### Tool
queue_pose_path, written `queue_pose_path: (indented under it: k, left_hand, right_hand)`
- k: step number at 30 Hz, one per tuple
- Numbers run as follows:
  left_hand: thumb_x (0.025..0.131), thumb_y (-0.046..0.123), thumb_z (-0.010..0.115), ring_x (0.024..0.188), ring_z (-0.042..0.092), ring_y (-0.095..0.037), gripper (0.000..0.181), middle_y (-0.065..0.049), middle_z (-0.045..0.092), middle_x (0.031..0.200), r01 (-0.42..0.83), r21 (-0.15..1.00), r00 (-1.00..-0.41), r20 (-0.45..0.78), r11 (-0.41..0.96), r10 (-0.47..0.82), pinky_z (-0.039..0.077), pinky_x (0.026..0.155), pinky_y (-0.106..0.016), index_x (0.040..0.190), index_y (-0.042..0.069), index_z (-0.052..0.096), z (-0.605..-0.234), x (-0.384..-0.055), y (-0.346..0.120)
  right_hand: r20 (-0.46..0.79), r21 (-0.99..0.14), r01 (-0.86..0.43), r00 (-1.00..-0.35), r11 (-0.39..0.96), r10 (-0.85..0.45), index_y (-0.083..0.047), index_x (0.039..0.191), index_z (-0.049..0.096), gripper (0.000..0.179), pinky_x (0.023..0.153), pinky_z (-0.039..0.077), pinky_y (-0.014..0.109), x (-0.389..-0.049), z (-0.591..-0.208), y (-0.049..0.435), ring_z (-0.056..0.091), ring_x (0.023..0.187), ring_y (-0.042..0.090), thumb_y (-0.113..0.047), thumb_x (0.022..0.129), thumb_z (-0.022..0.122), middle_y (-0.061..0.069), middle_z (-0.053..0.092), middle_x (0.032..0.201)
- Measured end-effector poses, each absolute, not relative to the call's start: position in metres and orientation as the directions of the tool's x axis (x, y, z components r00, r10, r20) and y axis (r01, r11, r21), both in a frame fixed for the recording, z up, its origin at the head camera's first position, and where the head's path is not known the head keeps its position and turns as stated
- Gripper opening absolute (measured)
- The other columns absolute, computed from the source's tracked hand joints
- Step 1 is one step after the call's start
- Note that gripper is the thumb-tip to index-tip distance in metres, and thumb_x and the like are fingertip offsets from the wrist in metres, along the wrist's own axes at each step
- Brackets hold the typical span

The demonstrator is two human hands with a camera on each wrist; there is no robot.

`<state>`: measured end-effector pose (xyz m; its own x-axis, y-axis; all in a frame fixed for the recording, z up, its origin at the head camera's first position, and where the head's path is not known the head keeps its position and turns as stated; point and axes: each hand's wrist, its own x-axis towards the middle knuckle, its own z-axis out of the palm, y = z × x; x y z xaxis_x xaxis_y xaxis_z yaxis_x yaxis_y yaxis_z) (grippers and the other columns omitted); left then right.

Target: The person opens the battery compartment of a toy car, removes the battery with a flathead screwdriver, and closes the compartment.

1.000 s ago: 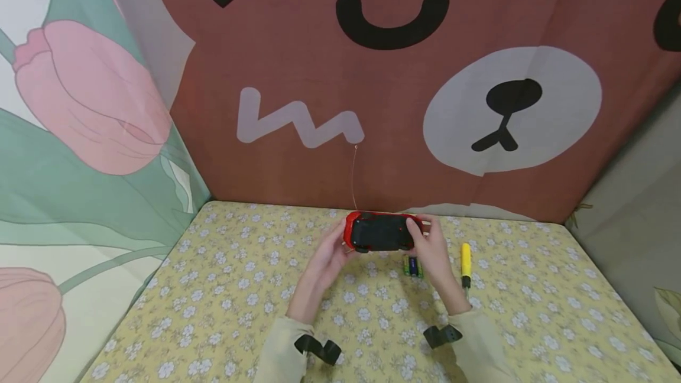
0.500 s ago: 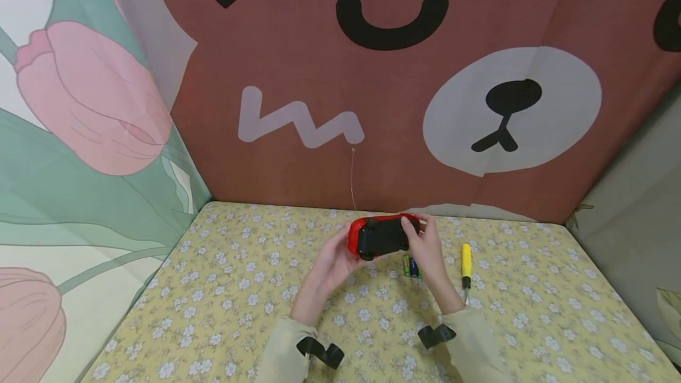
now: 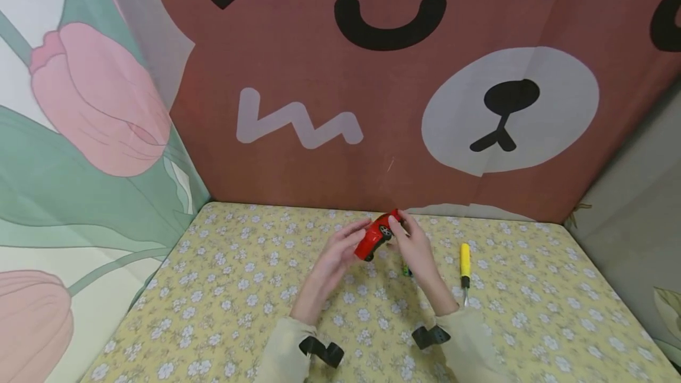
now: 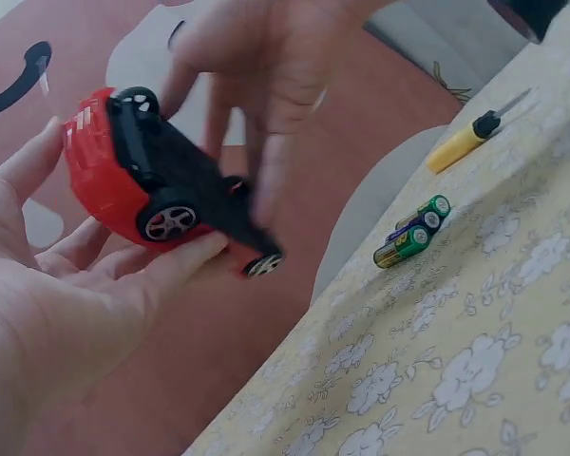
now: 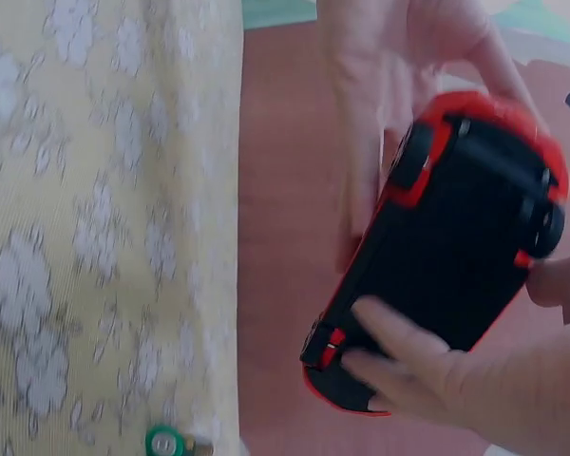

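Observation:
A red toy car (image 3: pixel 374 237) with a black underside is held above the table, tilted, between both hands. My right hand (image 3: pixel 417 250) grips its far end, thumb on the side by a wheel. In the right wrist view, fingers (image 5: pixel 408 347) of that hand lie across the black underside (image 5: pixel 432 252). My left hand (image 3: pixel 335 259) holds the near end; in the left wrist view its thumb (image 4: pixel 38 157) is at the red body and the fingers run beneath. Several batteries (image 4: pixel 413 233), green and blue, lie together on the table, mostly hidden behind the right hand in the head view.
A screwdriver (image 3: pixel 465 268) with a yellow handle lies right of the batteries. The table wears a yellow flowered cloth (image 3: pixel 229 294). A brown curtain with a bear face (image 3: pixel 298 176) hangs behind, tulip-patterned cloth (image 3: pixel 106 111) at the left.
The toy car has turned from lying crosswise, black underside facing me, to a slant with its red side and a wheel showing. Both hands turned with it; the right hand now covers most of the batteries.

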<state>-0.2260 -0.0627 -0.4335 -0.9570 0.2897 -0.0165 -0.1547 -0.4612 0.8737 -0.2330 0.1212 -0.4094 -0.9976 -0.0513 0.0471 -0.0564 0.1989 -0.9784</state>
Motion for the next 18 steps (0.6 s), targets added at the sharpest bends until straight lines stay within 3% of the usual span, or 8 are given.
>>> queue_pose_path:
  k: [4,8,14,18]
  left_hand:
    - [0.101,0.012,0.063,0.125,0.061,-0.021,0.052,-0.013,0.052,0.152,-0.1,0.912,-0.974,-0.007,-0.397,0.227,0.052,0.101,-0.032,0.15,0.001,0.052,-0.4324,-0.2255,-0.0587]
    - [0.099,0.009,0.065,0.123,0.061,-0.023,0.051,-0.014,0.052,0.152,-0.041,0.931,-0.988,0.017,-0.362,0.156,0.053,0.1,-0.033,0.149,0.001,0.053,-0.4316,-0.2256,-0.0572]
    - [0.097,0.007,0.066,0.106,0.068,-0.02,0.051,-0.019,0.053,0.148,-0.016,0.951,-0.999,-0.004,-0.31,0.039,0.056,0.095,-0.035,0.146,-0.002,0.054,-0.4305,-0.2257,-0.0555]
    - [0.096,0.009,0.069,0.1,0.069,-0.017,0.048,-0.019,0.056,0.145,-0.026,0.963,-1.0,-0.028,-0.267,-0.002,0.056,0.095,-0.036,0.142,-0.001,0.059,-0.43,-0.2263,-0.0534]
  right_hand:
    - [0.065,-0.976,-0.072,-0.997,0.206,-0.043,-0.001,0.158,0.036,0.063,0.092,0.059,0.05,-0.2285,-0.4072,0.1138,0.062,0.121,0.044,-0.031,0.108,0.059,0.03,0.055,0.141]
    - [0.048,-0.981,-0.049,-0.999,0.188,-0.01,-0.003,0.155,0.042,0.059,0.086,0.061,0.041,-0.2288,-0.4074,0.1126,0.067,0.11,0.039,-0.024,0.105,0.064,0.028,0.059,0.131]
    - [-0.023,-0.999,0.023,-1.0,-0.026,-0.003,-0.006,0.152,0.046,0.052,0.077,0.06,0.027,-0.231,-0.4112,0.1129,0.069,0.097,0.02,-0.013,0.104,0.063,0.023,0.058,0.128]
    - [-0.038,-0.991,0.036,-0.999,-0.125,0.009,-0.005,0.15,0.05,0.046,0.075,0.06,0.024,-0.2321,-0.4137,0.1113,0.069,0.091,0.011,-0.012,0.106,0.059,0.022,0.061,0.128]
